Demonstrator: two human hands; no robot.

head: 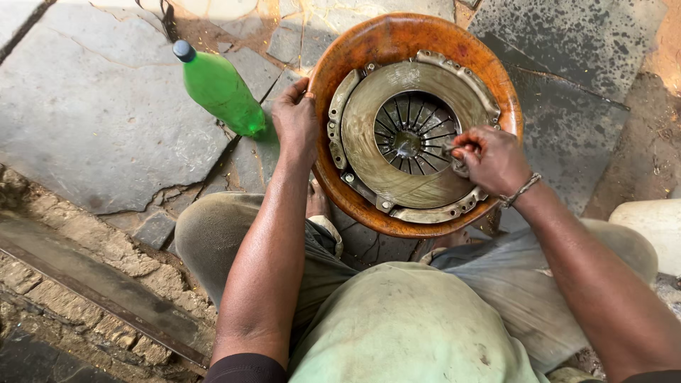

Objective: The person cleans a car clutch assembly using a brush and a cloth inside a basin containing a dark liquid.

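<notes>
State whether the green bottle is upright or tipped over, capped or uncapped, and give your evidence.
Upright and capped. The green bottle stands on its base on the stone floor, and a dark cap sits on its neck.

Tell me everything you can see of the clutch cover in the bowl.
The clutch cover is a round, dull grey-brown metal part, grimy and worn. A ring of thin spring fingers fans toward a dark centre hole, and a flanged outer rim carries bolt holes and lugs. It lies flat, face up, inside the orange bowl on the stone floor. The right hand rests on its right side, pressing a small tool against the spring fingers. The left hand grips the bowl's left rim beside it.
</notes>
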